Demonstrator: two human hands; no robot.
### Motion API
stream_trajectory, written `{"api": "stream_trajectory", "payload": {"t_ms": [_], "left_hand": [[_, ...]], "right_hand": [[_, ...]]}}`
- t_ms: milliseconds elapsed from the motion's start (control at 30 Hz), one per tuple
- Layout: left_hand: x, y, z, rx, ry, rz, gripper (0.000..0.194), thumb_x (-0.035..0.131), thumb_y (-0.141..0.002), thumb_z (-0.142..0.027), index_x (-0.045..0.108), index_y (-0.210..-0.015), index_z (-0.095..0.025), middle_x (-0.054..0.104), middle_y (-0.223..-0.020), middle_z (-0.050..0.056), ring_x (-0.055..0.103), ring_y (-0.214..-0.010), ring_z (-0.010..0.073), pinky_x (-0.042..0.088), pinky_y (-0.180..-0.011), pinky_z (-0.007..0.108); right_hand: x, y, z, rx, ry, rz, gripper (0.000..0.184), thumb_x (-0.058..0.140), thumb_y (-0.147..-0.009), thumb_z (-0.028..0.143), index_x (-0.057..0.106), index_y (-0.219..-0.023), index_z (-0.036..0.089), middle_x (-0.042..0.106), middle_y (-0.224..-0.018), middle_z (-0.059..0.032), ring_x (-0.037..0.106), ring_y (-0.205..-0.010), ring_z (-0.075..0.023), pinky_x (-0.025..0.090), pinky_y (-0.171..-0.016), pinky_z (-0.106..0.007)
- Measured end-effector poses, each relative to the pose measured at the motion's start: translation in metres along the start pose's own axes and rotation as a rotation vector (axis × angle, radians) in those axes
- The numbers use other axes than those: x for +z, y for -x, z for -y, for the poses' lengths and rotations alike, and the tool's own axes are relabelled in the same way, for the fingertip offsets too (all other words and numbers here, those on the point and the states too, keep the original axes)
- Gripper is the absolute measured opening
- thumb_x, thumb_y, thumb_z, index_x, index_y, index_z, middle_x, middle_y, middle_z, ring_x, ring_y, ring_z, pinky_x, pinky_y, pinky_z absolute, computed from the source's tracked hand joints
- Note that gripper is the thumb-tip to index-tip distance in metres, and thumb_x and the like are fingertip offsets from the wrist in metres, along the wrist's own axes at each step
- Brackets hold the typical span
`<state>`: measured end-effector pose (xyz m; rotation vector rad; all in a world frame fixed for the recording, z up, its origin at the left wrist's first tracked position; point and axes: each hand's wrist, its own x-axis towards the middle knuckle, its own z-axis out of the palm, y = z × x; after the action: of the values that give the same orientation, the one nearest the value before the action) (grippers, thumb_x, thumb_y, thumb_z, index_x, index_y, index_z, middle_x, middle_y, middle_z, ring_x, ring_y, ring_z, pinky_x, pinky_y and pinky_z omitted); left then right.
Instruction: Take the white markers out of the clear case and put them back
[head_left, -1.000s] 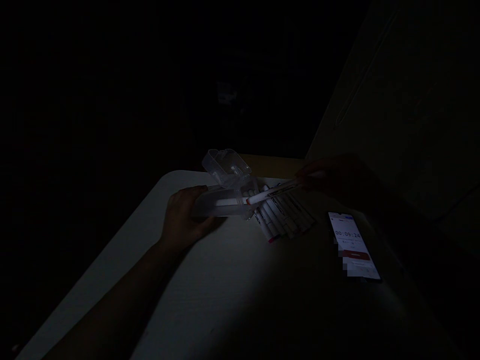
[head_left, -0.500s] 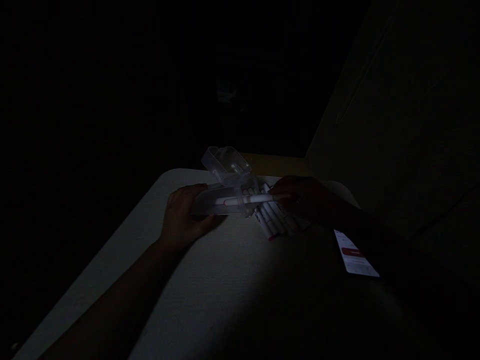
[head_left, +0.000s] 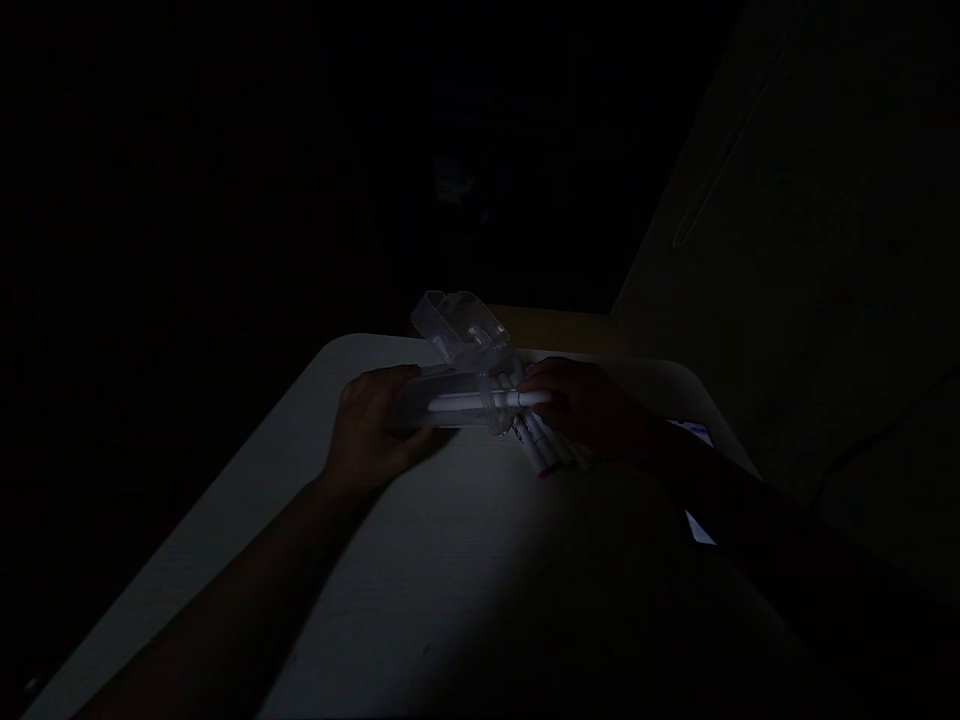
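In the dim head view, my left hand point(head_left: 375, 425) is wrapped round the closed end of a clear plastic case point(head_left: 420, 415), which lies on its side on the table. The case's hinged lid point(head_left: 461, 325) stands open at the back, its mouth facing right. My right hand point(head_left: 585, 405) pinches the right end of a white marker point(head_left: 506, 399), most of whose length reaches through the mouth into the case. Several more white markers point(head_left: 536, 445) lie side by side on the table, partly under my right hand; one has a magenta end.
A light table point(head_left: 360, 610) with rounded corners carries everything, its right part in deep shadow. A phone point(head_left: 700, 528) with a lit screen lies under my right forearm. Behind stands a wall point(head_left: 825, 250) on the right, with a hanging cord point(head_left: 712, 185).
My right hand has moved left, sliding the marker further into the case. My right forearm now covers more of the phone. The left hand and case have barely shifted.
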<state>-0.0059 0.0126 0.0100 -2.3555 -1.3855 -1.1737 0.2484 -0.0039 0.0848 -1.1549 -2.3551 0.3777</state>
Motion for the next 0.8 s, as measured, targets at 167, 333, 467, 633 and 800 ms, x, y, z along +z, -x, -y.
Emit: {"api": "stream_trajectory", "payload": {"t_ms": [167, 333, 467, 633, 800], "left_hand": [[0.0, 0.0, 0.0, -0.005, -0.005, 0.003, 0.059, 0.061, -0.065, -0.052, 0.048, -0.112, -0.018, 0.058, -0.109, 0.009, 0.054, -0.1, 0.0272, 0.041, -0.087, 0.042], [0.0, 0.001, 0.001, -0.027, -0.015, 0.02, 0.059, 0.06, -0.066, -0.053, 0.047, -0.112, -0.02, 0.057, -0.11, 0.008, 0.054, -0.101, 0.0275, 0.041, -0.086, 0.042], [0.001, 0.002, 0.003, -0.013, -0.009, 0.016, 0.059, 0.06, -0.066, -0.053, 0.046, -0.113, -0.02, 0.057, -0.11, 0.008, 0.053, -0.101, 0.0271, 0.041, -0.087, 0.042], [0.003, 0.004, 0.006, -0.017, -0.002, 0.012, 0.059, 0.062, -0.065, -0.051, 0.046, -0.113, -0.021, 0.057, -0.11, 0.008, 0.053, -0.101, 0.0268, 0.041, -0.087, 0.042], [0.003, 0.005, 0.006, -0.013, -0.008, 0.015, 0.059, 0.06, -0.066, -0.053, 0.045, -0.113, -0.021, 0.057, -0.11, 0.008, 0.053, -0.101, 0.0276, 0.041, -0.086, 0.042]], "right_hand": [[0.004, 0.0, -0.004, 0.006, -0.001, -0.013, 0.027, 0.051, -0.074, 0.009, 0.066, -0.096, 0.013, 0.063, -0.099, -0.0083, 0.058, -0.085, -0.0132, 0.045, -0.077, -0.025], [0.0, 0.0, -0.003, 0.027, 0.038, 0.004, 0.028, 0.051, -0.074, 0.011, 0.065, -0.099, 0.01, 0.063, -0.095, -0.0084, 0.055, -0.068, -0.0094, 0.044, -0.065, -0.023], [-0.007, 0.001, -0.002, 0.123, 0.049, 0.012, 0.029, 0.054, -0.073, 0.013, 0.066, -0.1, 0.012, 0.065, -0.092, -0.0072, 0.057, -0.066, -0.0096, 0.044, -0.062, -0.022], [-0.025, 0.003, -0.021, 0.213, 0.157, -0.04, 0.024, 0.051, -0.077, 0.019, 0.067, -0.095, 0.014, 0.067, -0.09, -0.006, 0.061, -0.074, -0.0123, 0.047, -0.07, -0.024], [-0.042, 0.014, -0.068, 0.416, 0.361, 0.046, 0.029, 0.047, -0.08, 0.023, 0.065, -0.1, 0.013, 0.066, -0.104, -0.0099, 0.061, -0.095, -0.0211, 0.046, -0.085, -0.034]]}}
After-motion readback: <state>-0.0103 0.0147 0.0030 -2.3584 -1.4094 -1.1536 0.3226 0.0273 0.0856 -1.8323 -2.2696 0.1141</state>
